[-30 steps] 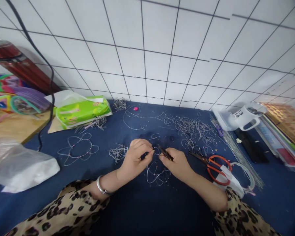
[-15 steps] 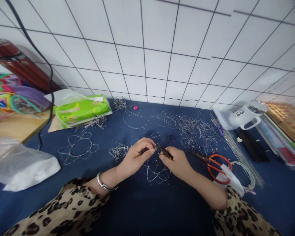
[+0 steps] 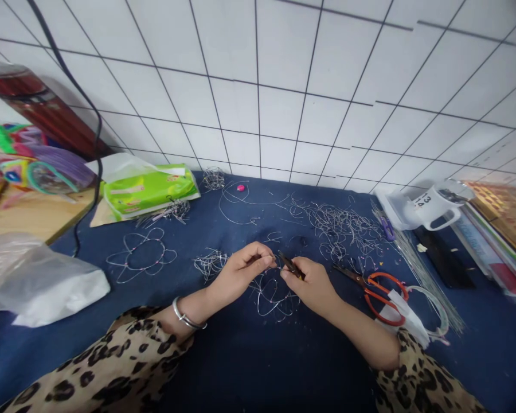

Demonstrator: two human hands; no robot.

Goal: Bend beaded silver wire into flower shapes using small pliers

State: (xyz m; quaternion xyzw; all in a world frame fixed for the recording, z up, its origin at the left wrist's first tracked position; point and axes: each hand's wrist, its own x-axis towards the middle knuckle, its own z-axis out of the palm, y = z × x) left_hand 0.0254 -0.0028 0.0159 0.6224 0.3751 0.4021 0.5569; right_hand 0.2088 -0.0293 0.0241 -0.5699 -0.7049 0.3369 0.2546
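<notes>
My left hand, with a silver bangle on its wrist, pinches a thin piece of wire between thumb and forefinger. Closed around dark-handled pliers, my right hand holds their jaws close to my left fingertips. Just below both hands lies a flower-shaped wire loop with small beads; its upper part is partly hidden by the fingers. A larger wire flower with pink beads rests flat on the dark blue cloth at left. Beside my left hand is a small bundle of bent wires.
Tangled wire scraps spread behind my right hand. Orange-handled scissors, straight wires and a white mug are at right. A green tissue pack and a plastic bag sit at left, with a tiled wall behind.
The whole view has shifted slightly, so things appear a little further right. Both hands keep nearly the same pose, the pliers still near the left fingertips.
</notes>
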